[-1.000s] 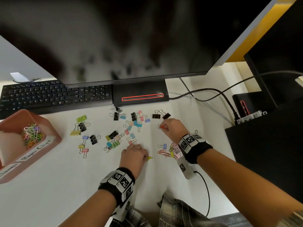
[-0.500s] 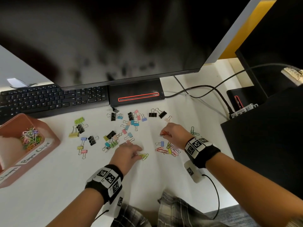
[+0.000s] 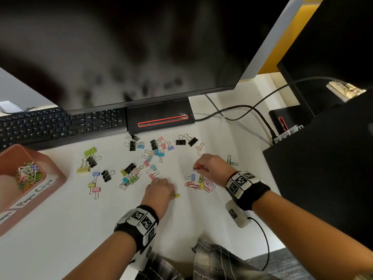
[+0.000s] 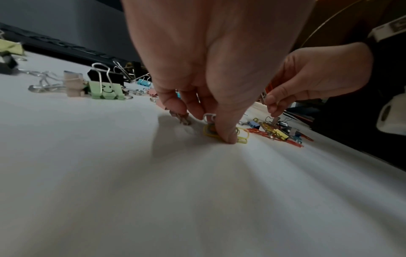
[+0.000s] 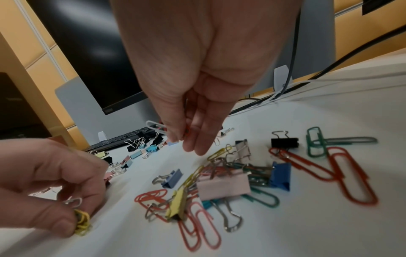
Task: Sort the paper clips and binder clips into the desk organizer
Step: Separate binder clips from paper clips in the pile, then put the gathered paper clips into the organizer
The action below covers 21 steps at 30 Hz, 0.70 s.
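Note:
My left hand (image 3: 163, 186) is low on the white desk and pinches a few yellow paper clips (image 4: 241, 138) and a white one under thumb and fingers. My right hand (image 3: 202, 165) hovers just above a mixed pile of paper clips and small binder clips (image 3: 199, 183), pinching a red paper clip (image 5: 186, 132) and a white paper clip (image 5: 154, 126). Several coloured and black binder clips (image 3: 149, 158) lie scattered ahead of my left hand. The pink desk organizer (image 3: 57, 175) stands at the far left; its compartment labelled for paper clips holds several paper clips (image 3: 28, 175).
A monitor (image 3: 141, 47) overhangs the back of the desk, with a keyboard (image 3: 60, 126) and a black dock (image 3: 159, 118) under it. Cables (image 3: 242, 108) run to the right, where a black box (image 3: 323, 168) borders the work area. Green paper clips (image 3: 231, 161) lie beside my right wrist.
My right hand has come down and nearer the mixed pile with its clips. My left hand has shifted slightly left and keeps its pinch on the yellow clips.

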Each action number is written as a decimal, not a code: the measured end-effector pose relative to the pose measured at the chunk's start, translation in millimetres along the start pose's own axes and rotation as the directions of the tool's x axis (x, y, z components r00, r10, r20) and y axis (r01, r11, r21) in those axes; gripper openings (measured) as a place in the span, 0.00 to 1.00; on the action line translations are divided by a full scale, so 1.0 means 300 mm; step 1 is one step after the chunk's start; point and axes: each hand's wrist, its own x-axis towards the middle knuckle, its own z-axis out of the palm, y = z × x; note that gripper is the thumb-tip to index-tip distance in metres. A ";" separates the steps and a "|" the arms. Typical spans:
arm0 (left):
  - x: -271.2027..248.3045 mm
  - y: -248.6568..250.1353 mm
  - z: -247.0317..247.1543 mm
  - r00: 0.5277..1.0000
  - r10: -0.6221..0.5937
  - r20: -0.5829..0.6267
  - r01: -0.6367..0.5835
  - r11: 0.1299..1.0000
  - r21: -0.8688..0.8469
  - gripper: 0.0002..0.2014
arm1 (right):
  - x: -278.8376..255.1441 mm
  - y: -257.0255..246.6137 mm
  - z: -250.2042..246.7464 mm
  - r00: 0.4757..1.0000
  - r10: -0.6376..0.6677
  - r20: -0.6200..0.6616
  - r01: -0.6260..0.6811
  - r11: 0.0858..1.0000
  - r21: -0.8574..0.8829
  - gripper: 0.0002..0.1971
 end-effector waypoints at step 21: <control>-0.397 -0.726 -0.410 0.746 -0.481 -0.460 0.245 0.841 -0.482 0.07 | 0.299 -0.785 0.196 0.929 -0.362 -0.080 0.368 0.926 0.081 0.10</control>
